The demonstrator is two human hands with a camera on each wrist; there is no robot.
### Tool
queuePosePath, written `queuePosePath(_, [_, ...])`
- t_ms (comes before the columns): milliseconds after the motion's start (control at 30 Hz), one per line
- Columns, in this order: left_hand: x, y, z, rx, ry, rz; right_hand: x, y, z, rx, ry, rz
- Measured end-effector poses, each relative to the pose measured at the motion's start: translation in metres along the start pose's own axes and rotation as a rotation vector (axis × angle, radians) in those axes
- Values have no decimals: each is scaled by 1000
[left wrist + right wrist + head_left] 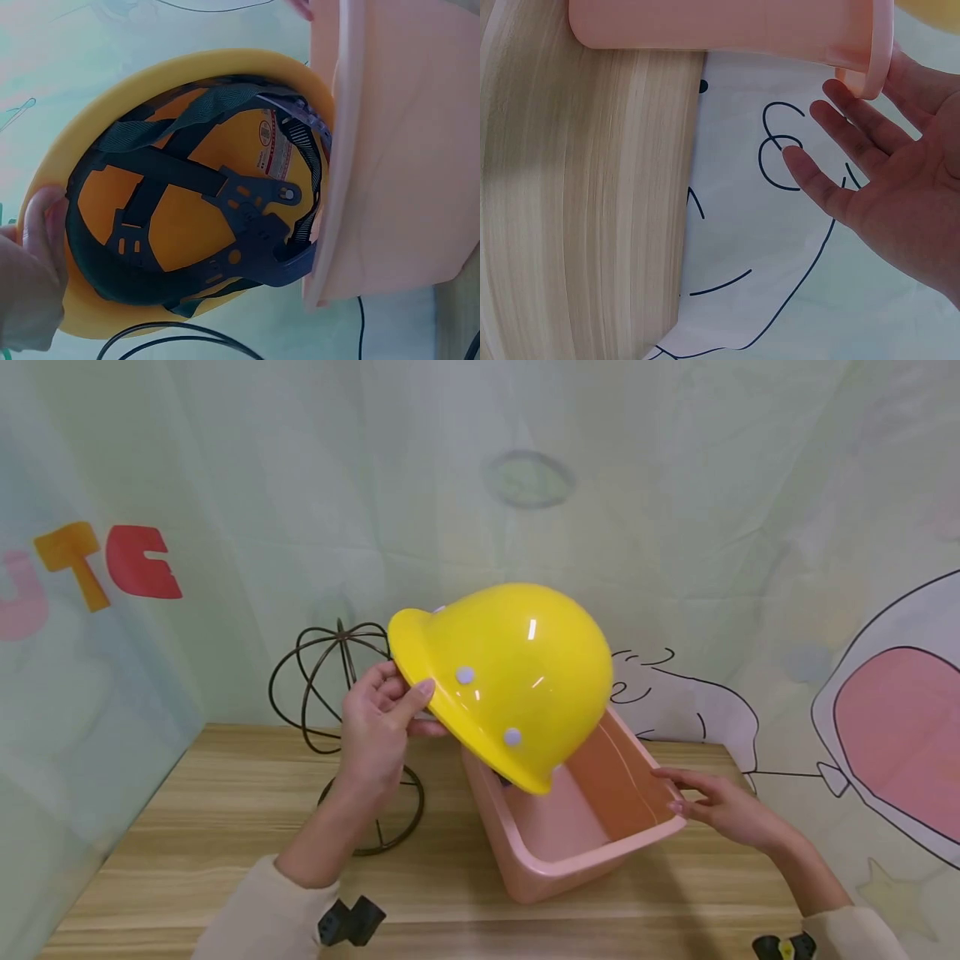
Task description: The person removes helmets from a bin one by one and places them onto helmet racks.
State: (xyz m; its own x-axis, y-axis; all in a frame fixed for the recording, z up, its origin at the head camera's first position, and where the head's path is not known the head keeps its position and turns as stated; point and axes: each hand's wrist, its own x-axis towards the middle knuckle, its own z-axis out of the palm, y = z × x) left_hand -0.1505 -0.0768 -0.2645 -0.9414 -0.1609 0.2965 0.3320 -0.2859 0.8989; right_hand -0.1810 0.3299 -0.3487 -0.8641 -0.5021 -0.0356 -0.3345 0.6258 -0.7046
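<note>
Your left hand (378,718) grips the yellow hard hat (510,681) by its brim, thumb on top of the rim and fingers curled underneath. The hat hangs in the air, tilted, its low edge dipping into the far left corner of the pink tub (592,852); whether hat and tub touch, you cannot tell from here. From the left wrist view the hat's inside faces the camera: a dark strap harness (202,217) crossing the yellow shell, a white label (274,150) on the inner wall, and your fingers (41,225) pressed on the brim at the left.

Your right hand (723,806) rests at the tub's right rim. Fingers are straight and spread, not curled round anything; the thumb side lies against the rim's outer edge, seen in the right wrist view (889,172).

The tub stands on the wooden table (225,827), right of centre, near the far edge. A dark wire stand (337,693) stands on the table to the left, behind your left hand. A printed cloth backdrop (675,527) hangs at the far side.
</note>
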Motion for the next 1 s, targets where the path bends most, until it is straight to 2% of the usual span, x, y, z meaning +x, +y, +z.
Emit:
queuePosePath(233, [3, 8, -4, -31, 10, 46, 1, -1, 0, -2, 5, 2])
queuePosePath(533, [6, 16, -10, -43, 56, 96, 1, -2, 0, -13, 4, 8])
queuePosePath(800, [10, 22, -16, -149, 118, 147, 2, -2, 2, -27, 11, -1])
queuePosePath(1000, [11, 26, -23, -168, 130, 171, 1, -2, 2, -21, 14, 4])
